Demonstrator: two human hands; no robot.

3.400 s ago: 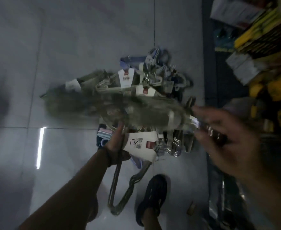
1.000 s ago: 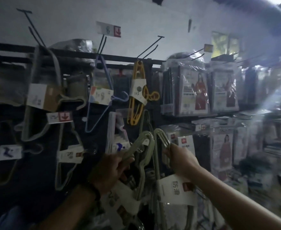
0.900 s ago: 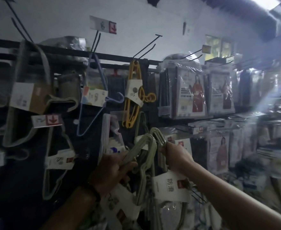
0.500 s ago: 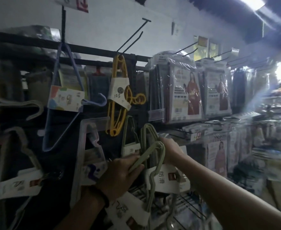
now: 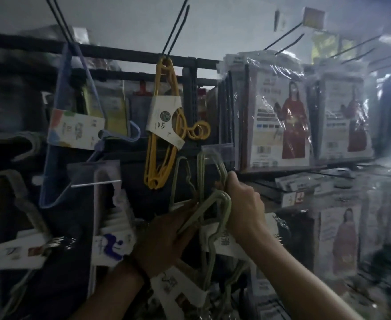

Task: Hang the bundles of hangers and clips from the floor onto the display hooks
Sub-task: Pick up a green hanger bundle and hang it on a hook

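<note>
Left hand (image 5: 164,239) and right hand (image 5: 244,204) each grip green hanger bundles (image 5: 222,195) at frame centre, under the yellow hangers (image 5: 160,135); raised to the rack, apparently not yet hung.

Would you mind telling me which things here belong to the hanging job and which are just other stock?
In the job: green hanger bundles, gripped by left hand and right hand; display hooks.
Just about: yellow hanger bundle, blue hanger bundle, wrapped garment packs, already on display.
</note>
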